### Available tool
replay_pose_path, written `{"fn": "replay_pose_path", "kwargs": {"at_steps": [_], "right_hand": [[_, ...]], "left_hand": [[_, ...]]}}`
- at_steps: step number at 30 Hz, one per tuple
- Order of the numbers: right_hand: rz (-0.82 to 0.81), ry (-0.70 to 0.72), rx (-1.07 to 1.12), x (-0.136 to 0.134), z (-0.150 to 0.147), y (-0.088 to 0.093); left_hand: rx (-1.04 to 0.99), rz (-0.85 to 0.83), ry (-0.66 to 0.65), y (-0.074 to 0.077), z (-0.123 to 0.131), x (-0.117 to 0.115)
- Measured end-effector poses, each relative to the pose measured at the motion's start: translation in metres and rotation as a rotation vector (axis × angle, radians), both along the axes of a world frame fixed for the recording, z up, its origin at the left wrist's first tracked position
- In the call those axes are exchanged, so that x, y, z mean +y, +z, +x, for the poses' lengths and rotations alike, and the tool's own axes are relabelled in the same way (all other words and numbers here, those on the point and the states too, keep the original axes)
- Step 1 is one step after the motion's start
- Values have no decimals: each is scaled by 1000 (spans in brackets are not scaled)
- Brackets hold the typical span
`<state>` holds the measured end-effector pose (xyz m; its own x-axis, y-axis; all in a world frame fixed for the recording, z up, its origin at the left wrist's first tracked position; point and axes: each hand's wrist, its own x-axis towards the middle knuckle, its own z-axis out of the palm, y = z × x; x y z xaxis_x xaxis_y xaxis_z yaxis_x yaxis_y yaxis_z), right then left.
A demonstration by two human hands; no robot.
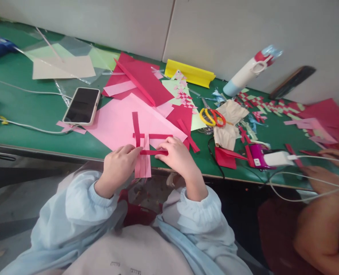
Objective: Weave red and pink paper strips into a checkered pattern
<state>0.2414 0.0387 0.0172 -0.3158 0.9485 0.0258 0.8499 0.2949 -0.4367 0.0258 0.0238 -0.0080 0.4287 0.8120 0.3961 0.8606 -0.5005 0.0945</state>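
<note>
Close to the table's front edge, I hold a small weave of red paper strips (160, 136) and pink paper strips (142, 168) between both hands. My left hand (119, 166) pinches the weave at its left side, where one red strip stands up toward the far side. My right hand (178, 154) has its fingers closed on the right part of a red strip that crosses the pink ones. The pink ends hang past the table edge. Under and behind the weave lies a large pink paper sheet (120, 114). My fingers hide part of the crossings.
A phone (82, 106) lies at left with white cables near it. Scissors (212, 116), a cloth (229, 126) and a bottle (244, 76) are to the right. Red paper sheets (158, 88) lie behind. At far right, a co-worker's hands (324, 177) are at the table beside a purple power adapter (259, 156).
</note>
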Motion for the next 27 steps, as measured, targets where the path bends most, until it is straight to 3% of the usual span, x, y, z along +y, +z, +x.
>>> {"fn": "replay_pose_path", "kwargs": {"at_steps": [13,19,27], "right_hand": [[-21,-11,-75,3,-8,-4],[-2,-171,-228,-6,-7,8],[-43,-173,-172,-7,-6,7]], "left_hand": [[17,20,-12,0,2,-2],[33,31,0,-1,3,-2],[32,77,-12,0,4,-2]]}}
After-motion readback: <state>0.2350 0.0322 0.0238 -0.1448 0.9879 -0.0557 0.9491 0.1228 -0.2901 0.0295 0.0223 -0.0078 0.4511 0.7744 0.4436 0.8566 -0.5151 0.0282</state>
